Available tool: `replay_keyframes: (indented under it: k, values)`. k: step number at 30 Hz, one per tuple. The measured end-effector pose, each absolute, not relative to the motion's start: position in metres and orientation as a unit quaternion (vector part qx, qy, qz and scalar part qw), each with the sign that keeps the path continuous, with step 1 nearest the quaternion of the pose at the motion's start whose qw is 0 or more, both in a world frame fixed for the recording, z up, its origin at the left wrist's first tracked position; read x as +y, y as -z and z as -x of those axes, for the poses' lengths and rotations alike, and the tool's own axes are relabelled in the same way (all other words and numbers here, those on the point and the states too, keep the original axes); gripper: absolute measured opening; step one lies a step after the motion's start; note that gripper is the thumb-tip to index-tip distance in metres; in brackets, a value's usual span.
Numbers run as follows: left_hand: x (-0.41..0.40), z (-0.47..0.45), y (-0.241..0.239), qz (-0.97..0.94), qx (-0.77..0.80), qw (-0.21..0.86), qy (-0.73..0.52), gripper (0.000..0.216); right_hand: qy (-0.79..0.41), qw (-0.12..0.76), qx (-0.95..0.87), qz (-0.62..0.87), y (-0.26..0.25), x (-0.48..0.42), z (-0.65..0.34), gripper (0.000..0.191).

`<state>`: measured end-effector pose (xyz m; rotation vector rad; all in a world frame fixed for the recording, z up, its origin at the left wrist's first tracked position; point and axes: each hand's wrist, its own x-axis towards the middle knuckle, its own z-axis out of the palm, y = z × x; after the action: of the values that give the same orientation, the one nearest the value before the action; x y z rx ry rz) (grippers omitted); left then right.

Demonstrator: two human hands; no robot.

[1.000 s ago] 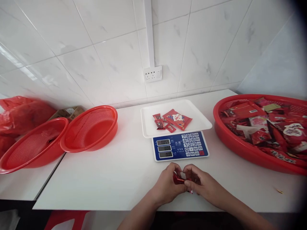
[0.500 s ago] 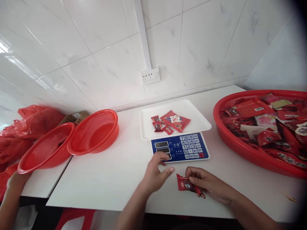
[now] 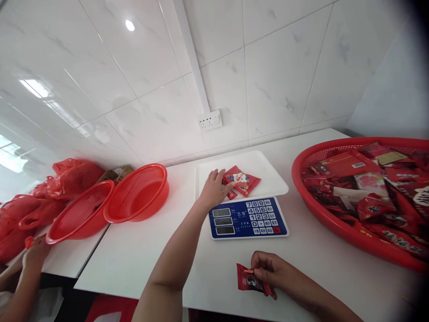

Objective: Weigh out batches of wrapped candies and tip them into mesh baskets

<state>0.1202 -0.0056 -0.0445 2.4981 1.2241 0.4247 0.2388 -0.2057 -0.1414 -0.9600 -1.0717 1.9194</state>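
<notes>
My left hand reaches over the white scale tray, its fingers apart and bent down over small red packets. One small packet shows beside my thumb; the others are hidden under the hand. A larger flat red packet with a white patch lies just right of my fingers. Below the tray is the blue keypad panel of the scale. In front of it, my right hand pinches a small red snack packet with a dark round picture on it, close above the table.
A large red basket heaped with red packets stands at the right. Two red baskets, a nearer one and a farther one, are on the left. Red plastic bags and a co-worker's hand are at the far left.
My left hand has moved forward from the scale's display onto the small packets in the tray. My right hand still holds its snack packet. The view has tilted slightly.
</notes>
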Motion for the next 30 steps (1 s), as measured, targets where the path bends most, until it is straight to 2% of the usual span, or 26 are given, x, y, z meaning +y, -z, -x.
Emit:
replay_keyframes:
  k: [6, 11, 14, 17, 20, 26, 30]
  values:
    - [-0.020, -0.122, 0.044, -0.877, 0.423, 0.157, -0.166, 0.059, -0.746, 0.362, -0.415, 0.374, 0.139, -0.208, -0.237, 0.038]
    - [0.000, -0.057, 0.027, -0.806, 0.552, -0.008, -0.212, 0.055, -0.739, 0.366, -0.418, 0.382, 0.137, -0.208, -0.238, 0.039]
    - [0.015, 0.003, 0.019, -0.697, 0.694, -0.084, -0.159, 0.058, -0.734, 0.362, -0.424, 0.387, 0.135, -0.208, -0.237, 0.040]
    - [0.018, 0.048, 0.022, -0.643, 0.759, -0.057, -0.086, 0.057, -0.728, 0.360, -0.425, 0.400, 0.134, -0.209, -0.235, 0.042]
    - [0.010, 0.061, 0.033, -0.650, 0.756, -0.044, -0.065, 0.051, -0.715, 0.365, -0.427, 0.416, 0.135, -0.209, -0.232, 0.044]
    - [-0.023, 0.030, 0.050, -0.698, 0.709, -0.067, -0.074, 0.050, -0.702, 0.353, -0.442, 0.433, 0.136, -0.207, -0.232, 0.045]
    - [-0.041, 0.009, 0.049, -0.748, 0.657, -0.020, -0.090, 0.054, -0.703, 0.358, -0.435, 0.434, 0.137, -0.206, -0.234, 0.043]
